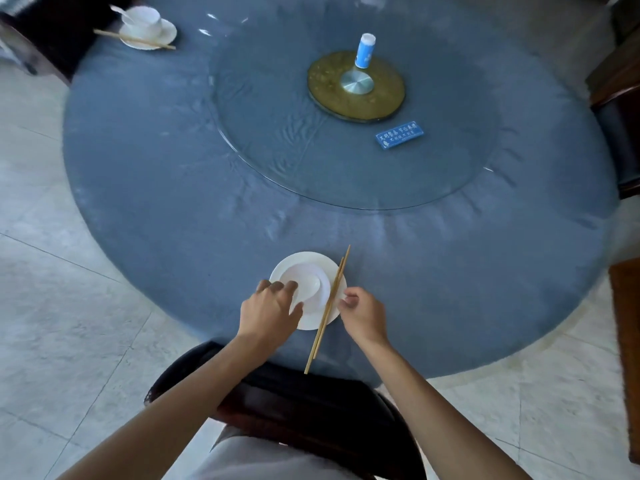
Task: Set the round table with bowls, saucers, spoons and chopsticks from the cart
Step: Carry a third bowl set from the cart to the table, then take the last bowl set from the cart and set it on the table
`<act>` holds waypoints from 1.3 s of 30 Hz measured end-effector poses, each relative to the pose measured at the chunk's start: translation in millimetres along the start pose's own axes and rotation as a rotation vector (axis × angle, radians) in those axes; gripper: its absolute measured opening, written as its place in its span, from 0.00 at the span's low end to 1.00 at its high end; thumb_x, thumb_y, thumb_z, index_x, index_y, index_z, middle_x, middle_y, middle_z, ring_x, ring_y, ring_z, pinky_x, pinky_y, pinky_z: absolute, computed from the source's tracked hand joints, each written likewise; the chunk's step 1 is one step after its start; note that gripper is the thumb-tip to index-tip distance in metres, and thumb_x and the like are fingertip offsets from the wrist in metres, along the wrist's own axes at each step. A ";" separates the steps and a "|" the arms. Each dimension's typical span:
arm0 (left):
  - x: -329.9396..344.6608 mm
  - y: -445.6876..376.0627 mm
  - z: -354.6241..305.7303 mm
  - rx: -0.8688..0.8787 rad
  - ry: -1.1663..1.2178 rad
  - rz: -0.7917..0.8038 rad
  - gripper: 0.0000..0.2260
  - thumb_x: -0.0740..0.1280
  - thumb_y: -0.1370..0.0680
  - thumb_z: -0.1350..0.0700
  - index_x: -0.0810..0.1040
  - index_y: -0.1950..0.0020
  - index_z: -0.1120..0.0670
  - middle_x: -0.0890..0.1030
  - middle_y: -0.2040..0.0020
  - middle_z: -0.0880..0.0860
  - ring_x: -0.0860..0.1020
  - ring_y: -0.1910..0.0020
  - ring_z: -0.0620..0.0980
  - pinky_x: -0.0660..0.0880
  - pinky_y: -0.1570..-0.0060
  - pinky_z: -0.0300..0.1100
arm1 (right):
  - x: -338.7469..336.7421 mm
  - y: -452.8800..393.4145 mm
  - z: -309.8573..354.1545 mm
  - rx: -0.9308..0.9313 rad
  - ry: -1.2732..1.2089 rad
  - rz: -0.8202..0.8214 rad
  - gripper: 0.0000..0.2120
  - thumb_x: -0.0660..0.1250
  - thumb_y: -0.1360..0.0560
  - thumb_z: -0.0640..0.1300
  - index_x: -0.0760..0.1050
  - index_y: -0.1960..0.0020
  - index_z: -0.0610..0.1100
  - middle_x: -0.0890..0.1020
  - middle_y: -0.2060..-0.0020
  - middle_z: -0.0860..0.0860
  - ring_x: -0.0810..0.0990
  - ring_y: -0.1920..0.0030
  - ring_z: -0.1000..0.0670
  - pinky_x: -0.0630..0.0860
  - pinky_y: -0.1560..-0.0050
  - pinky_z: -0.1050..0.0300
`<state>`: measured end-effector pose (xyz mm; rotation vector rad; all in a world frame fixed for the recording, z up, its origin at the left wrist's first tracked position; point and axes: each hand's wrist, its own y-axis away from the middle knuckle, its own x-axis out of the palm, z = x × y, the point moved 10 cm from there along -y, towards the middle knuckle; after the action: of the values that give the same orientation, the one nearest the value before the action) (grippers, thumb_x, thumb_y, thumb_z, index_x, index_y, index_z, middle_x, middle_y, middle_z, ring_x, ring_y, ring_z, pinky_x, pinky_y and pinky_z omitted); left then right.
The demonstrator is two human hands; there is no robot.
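At the near edge of the round blue table (173,188) stands a white saucer (311,320) with a white bowl (320,271) on it and a white spoon (311,285) inside the bowl. A pair of wooden chopsticks (327,310) lies across the saucer's right side, reaching past the table edge. My left hand (272,311) rests on the saucer's left rim, fingers touching the bowl. My right hand (362,315) hovers just right of the chopsticks, fingers loosely curled and holding nothing. A second setting, saucer (166,34), bowl (143,17) and chopsticks (135,39), sits at the far left.
A glass turntable (277,126) covers the table's middle, with a gold hub (356,86), a blue-and-white container (365,51) and a blue card (400,134). A dark wooden chair (311,400) stands between me and the table. More chairs (620,98) are at the right.
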<state>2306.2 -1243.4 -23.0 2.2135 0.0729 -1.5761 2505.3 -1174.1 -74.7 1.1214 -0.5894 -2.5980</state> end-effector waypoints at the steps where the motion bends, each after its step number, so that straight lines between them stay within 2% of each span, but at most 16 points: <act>1: -5.5 10.3 3.5 -0.001 0.020 -0.026 0.22 0.65 0.19 0.44 0.71 0.25 0.46 0.80 0.34 0.48 0.72 0.32 0.54 0.78 0.55 0.50 | -5.6 5.3 8.3 -0.063 0.053 -0.002 0.13 0.70 0.22 0.47 0.82 0.39 0.45 0.85 0.46 0.47 0.83 0.44 0.46 0.75 0.47 0.56; 4: -29.0 47.7 20.0 -0.010 0.002 -0.142 0.31 0.66 0.20 0.41 0.61 0.18 0.41 0.70 0.22 0.51 0.67 0.24 0.58 0.79 0.44 0.57 | -22.0 34.2 46.0 -0.343 0.137 -0.065 0.14 0.69 0.21 0.51 0.82 0.37 0.50 0.82 0.43 0.50 0.80 0.42 0.46 0.77 0.45 0.51; 6: -40.6 72.2 34.3 -0.001 -0.045 -0.187 0.33 0.63 0.20 0.37 0.55 0.17 0.37 0.62 0.17 0.52 0.62 0.19 0.61 0.75 0.35 0.60 | -24.8 56.5 71.0 -0.501 0.162 -0.076 0.17 0.70 0.22 0.53 0.81 0.34 0.53 0.79 0.35 0.52 0.77 0.36 0.47 0.77 0.41 0.51; 9: -56.8 105.6 65.0 -0.016 -0.082 -0.256 0.33 0.56 0.20 0.33 0.49 0.17 0.36 0.52 0.15 0.50 0.51 0.16 0.61 0.65 0.25 0.61 | -11.7 79.9 106.5 -0.665 0.259 -0.024 0.25 0.71 0.23 0.57 0.76 0.27 0.55 0.68 0.22 0.52 0.68 0.26 0.48 0.72 0.31 0.49; 13: -78.7 143.4 128.8 -0.135 -0.052 -0.329 0.33 0.49 0.21 0.31 0.46 0.17 0.36 0.44 0.15 0.47 0.39 0.16 0.58 0.53 0.20 0.62 | 31.7 111.6 165.9 -0.833 0.287 0.054 0.33 0.71 0.24 0.61 0.69 0.22 0.54 0.60 0.18 0.49 0.59 0.19 0.46 0.62 0.23 0.46; 17: -104.8 177.0 213.2 -0.266 -0.007 -0.400 0.33 0.47 0.21 0.31 0.45 0.17 0.37 0.40 0.15 0.46 0.35 0.17 0.57 0.50 0.19 0.62 | 102.9 146.9 233.8 -0.964 0.322 0.145 0.36 0.69 0.23 0.64 0.63 0.19 0.55 0.56 0.16 0.50 0.52 0.17 0.45 0.58 0.20 0.47; 23: -160.0 221.2 367.0 -0.372 0.001 -0.452 0.35 0.44 0.22 0.29 0.42 0.17 0.38 0.36 0.16 0.47 0.32 0.18 0.57 0.44 0.19 0.63 | 226.8 199.8 356.6 -1.087 0.380 0.225 0.37 0.67 0.21 0.63 0.59 0.17 0.55 0.54 0.16 0.50 0.49 0.16 0.47 0.52 0.19 0.51; 30: -242.8 258.9 513.2 -0.425 -0.030 -0.539 0.34 0.46 0.21 0.31 0.42 0.16 0.39 0.37 0.16 0.47 0.32 0.18 0.57 0.43 0.20 0.60 | 343.2 255.7 495.6 -1.200 0.399 0.275 0.35 0.64 0.19 0.62 0.55 0.17 0.55 0.53 0.16 0.50 0.48 0.17 0.47 0.53 0.18 0.47; 39: -324.7 196.8 637.2 -0.422 -0.025 -0.608 0.35 0.46 0.21 0.32 0.46 0.16 0.41 0.38 0.15 0.47 0.32 0.18 0.57 0.46 0.20 0.63 | 435.8 244.0 610.9 -1.234 0.421 0.325 0.34 0.63 0.18 0.58 0.52 0.17 0.58 0.49 0.16 0.54 0.42 0.17 0.51 0.52 0.19 0.48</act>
<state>1677.6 -1590.9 162.2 1.9210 1.0529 -1.6714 1778.4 -1394.2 139.6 0.9060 0.7717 -1.7466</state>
